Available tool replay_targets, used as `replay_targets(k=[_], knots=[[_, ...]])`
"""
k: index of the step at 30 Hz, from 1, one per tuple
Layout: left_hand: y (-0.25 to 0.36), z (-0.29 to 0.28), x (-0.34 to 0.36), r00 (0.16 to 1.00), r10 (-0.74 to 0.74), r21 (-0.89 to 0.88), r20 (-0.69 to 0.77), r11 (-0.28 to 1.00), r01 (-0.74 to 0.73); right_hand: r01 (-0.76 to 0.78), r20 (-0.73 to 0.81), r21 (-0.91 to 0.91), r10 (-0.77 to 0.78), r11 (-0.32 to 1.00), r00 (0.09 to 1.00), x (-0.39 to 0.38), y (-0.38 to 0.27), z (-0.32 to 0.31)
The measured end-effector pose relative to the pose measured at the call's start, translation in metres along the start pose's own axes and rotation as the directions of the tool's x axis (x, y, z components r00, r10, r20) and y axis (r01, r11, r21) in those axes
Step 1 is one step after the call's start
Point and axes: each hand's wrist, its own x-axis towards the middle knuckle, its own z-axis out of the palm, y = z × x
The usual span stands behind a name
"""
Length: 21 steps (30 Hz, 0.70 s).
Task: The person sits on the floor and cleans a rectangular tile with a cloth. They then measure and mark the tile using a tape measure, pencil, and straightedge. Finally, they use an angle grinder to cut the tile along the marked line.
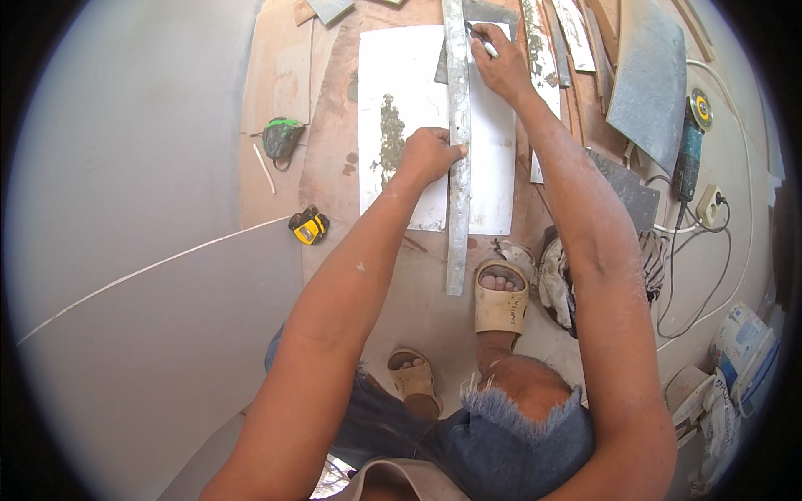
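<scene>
Left hand grasping the metal bar across the white tile, right hand pinching a marker farther up, and that single hold could let the bar pivot, skewing any stroke

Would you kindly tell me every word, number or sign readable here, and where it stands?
Right tan sandal: dark lettering on the strap, left unquoted.
White bag: dark lettering, left unquoted.
White bucket: label too blurred to read.
Yellow tape measure: label too small to read.

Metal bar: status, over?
Left grip on metal bar, right grip holding pen. Bar lies over white sheet. Grey piece near right grip; no blockage visible.
</scene>
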Motion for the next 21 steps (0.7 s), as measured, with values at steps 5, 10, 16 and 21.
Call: replay_targets(k=[5,10,16,21], knots=[[0.003,-0.002,-0.001,1.000,0.011,0.009,0.021,1.000,-0.011,-0.039,0.038,-0.048,0.041,0.998,0.998,0.003,-0.004,-0.003],[0.002,-0.002,0.002,1.000,0.019,0.084,0.020,0.996,-0.020,-0.061,0.084,-0.140,0.073,0.988,0.994,0.000,-0.012,-0.007],[0.000,-0.001,0.004,0.999,0.043,0.100,0.016,0.994,-0.045,-0.028,0.106,-0.156,0.045,0.987,0.993,-0.038,-0.023,-0.015],[0.012,-0.005,-0.001,0.998,0.039,0.128,0.050,0.991,-0.045,-0.056,0.136,-0.127,0.074,0.990,0.988,-0.086,-0.030,-0.024]])
